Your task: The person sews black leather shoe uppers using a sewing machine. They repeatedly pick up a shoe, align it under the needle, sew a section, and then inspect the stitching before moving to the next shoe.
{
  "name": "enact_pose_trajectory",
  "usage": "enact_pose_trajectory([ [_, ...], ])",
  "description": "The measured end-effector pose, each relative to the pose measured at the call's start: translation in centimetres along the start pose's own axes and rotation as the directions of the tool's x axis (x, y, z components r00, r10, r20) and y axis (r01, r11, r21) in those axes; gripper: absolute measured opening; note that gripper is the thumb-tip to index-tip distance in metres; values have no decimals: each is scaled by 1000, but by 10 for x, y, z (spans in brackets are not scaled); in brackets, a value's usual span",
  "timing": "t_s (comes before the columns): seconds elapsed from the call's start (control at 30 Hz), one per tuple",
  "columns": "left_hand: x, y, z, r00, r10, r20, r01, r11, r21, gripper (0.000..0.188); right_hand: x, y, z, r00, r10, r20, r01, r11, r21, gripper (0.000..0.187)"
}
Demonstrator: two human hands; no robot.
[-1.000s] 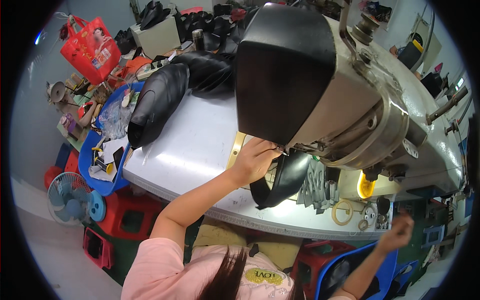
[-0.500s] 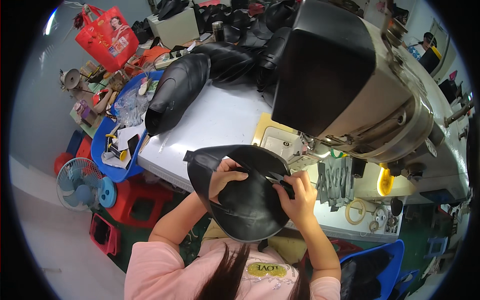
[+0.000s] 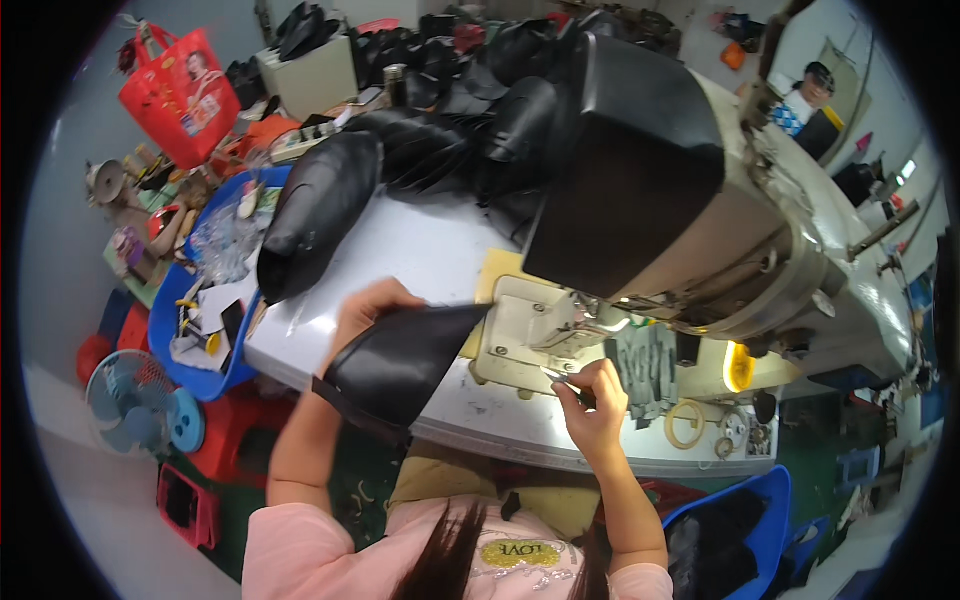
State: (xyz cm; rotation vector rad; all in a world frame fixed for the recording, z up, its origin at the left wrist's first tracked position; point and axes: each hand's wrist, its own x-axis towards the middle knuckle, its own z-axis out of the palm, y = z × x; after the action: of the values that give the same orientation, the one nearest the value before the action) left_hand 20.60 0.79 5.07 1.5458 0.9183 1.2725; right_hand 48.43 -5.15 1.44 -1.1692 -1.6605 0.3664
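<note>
Leather piece (image 3: 395, 365), black and folded to a point, hangs over the table (image 3: 420, 240) edge with its tip toward the sewing machine (image 3: 690, 210). Left hand (image 3: 365, 310) grips its upper edge, fingers curled behind it. Right hand (image 3: 597, 400), apart to the right, pinches small metal snips (image 3: 562, 378) beside the machine's base plate (image 3: 520, 335).

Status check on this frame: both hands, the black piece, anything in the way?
Left hand grips black leather piece, held over table edge. Right hand pinches small metal tool by sewing machine base. Nothing between them.
</note>
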Motion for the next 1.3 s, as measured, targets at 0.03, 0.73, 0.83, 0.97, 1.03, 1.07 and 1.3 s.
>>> enact_pose_trajectory([
  [0.03, 18, -1, -19, 990, 131, 57, -143, 889, 435, 14, -3, 5, -5, 999, 45, -8, -45, 999, -22, 22],
  [0.73, 31, -125, -248, 362, -575, -734, -286, 681, -674, 23, -31, 114, -33, 870, 456, -186, -487, 737, -468, 24],
  [0.83, 47, -129, -240, 484, -621, -617, -108, 657, -746, 25, -28, 113, -35, 823, 540, -174, -553, 695, -459, 24],
  [0.97, 57, -146, -256, 583, -573, -576, -109, 647, -755, 27, -29, 120, -32, 873, 462, -152, -464, 694, -551, 21],
  [1.03, 35, -140, -274, 715, -506, -482, -68, 636, -769, 37, -29, 114, -31, 867, 474, -157, -484, 719, -498, 19],
  [1.07, 29, -120, -251, 696, -477, -537, -125, 655, -745, 42, -33, 110, -32, 881, 433, -189, -468, 745, -475, 18],
  [1.3, -84, -19, -151, 774, -313, -550, -246, 652, -718, 44, -48, 109, -23, 948, 179, -264, -279, 864, -419, 17],
])
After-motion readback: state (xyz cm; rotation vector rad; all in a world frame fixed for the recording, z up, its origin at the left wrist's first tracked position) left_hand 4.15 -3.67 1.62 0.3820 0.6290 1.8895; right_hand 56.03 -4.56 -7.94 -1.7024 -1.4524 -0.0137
